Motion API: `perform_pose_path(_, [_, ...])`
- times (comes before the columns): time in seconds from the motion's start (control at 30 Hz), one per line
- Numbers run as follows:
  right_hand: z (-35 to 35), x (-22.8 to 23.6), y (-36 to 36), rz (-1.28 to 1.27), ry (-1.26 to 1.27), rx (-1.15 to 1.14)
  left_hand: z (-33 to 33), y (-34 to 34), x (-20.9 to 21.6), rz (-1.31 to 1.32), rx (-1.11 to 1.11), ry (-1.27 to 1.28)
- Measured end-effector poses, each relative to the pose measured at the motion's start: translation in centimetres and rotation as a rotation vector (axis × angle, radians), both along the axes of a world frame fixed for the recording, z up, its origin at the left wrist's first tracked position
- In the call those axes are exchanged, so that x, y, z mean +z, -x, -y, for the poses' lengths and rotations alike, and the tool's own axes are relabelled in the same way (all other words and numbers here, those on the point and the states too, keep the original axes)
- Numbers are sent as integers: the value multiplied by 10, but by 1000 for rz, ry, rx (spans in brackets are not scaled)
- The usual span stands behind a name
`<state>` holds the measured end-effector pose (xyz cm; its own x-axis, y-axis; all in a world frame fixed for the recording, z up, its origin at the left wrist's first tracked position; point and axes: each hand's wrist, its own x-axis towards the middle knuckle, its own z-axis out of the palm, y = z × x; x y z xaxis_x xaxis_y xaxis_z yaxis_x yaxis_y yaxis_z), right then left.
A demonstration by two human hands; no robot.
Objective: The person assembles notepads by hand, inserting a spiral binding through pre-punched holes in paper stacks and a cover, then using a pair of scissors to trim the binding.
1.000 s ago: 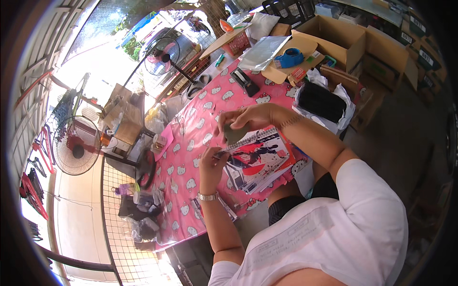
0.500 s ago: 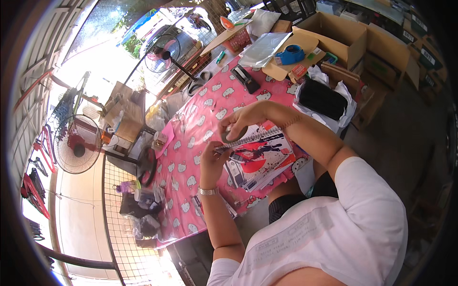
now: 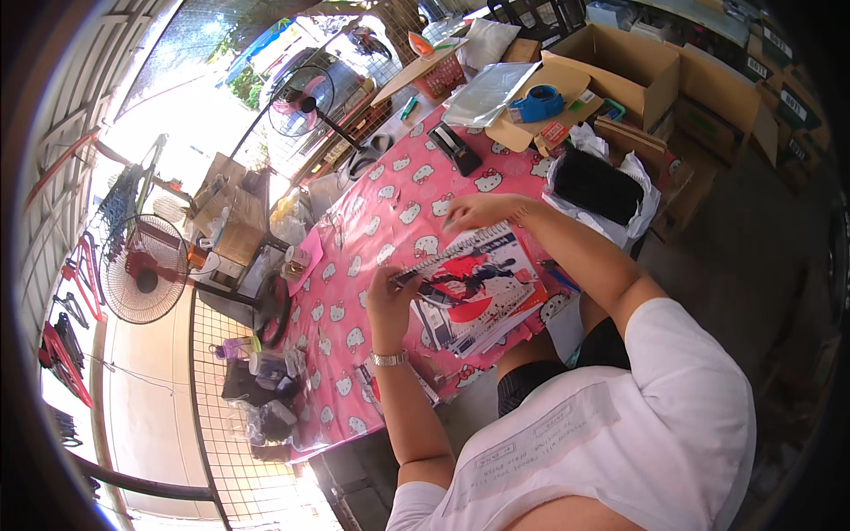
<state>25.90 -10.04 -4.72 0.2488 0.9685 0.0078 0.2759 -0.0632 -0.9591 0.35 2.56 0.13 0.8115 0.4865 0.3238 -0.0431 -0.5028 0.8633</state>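
A spiral-bound book (image 3: 482, 281), with a red circle and dark figures on its white cover, lies tilted over a stack of similar printed sheets (image 3: 482, 342) at the table's near edge. Its wire coil (image 3: 460, 248) runs along the far side. My left hand (image 3: 391, 296), with a metal watch at the wrist, pinches the book's left corner by the coil's end. Just beyond the coil's right half is my right hand (image 3: 478, 212), its fingers curled and pointing left. What those fingers hold, if anything, is hidden.
A pink patterned cloth (image 3: 354, 265) covers the table. A black stapler-like tool (image 3: 455, 148), a blue tape dispenser (image 3: 537, 103), clear plastic sleeves (image 3: 491, 91) and a black item in white wrapping (image 3: 598, 184) lie farther off. Open cardboard boxes (image 3: 620, 75) stand at the right.
My right hand has moved right and away from my left hand, uncovering more of the coil and cover. My left hand keeps its hold on the corner, slightly lower.
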Motion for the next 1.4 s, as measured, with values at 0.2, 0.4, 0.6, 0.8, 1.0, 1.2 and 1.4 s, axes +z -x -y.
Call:
perform_pose_path(0.2, [80,-193,-25,575,40,-504,12,1,-6,219,152,215])
perform_pose_path(0.4, [180,-181,90,1233,116,-598,0,21,-26,200,275,271])
perform_pose_path(0.6, [173,-140,71,484,-178,-872,28,5,-10,168,304,120])
perform_pose_path(0.8, [105,17,149,618,-573,-492,25,16,-17,182,287,168])
perform_pose_path(1.0, [73,22,171,771,-527,-470,36,13,-21,260,272,187])
perform_pose_path(1.2, [80,32,166,839,-540,-434,29,19,-34,194,327,32])
perform_pose_path(1.4, [82,26,158,692,-500,-340,43,19,-29,276,390,-332])
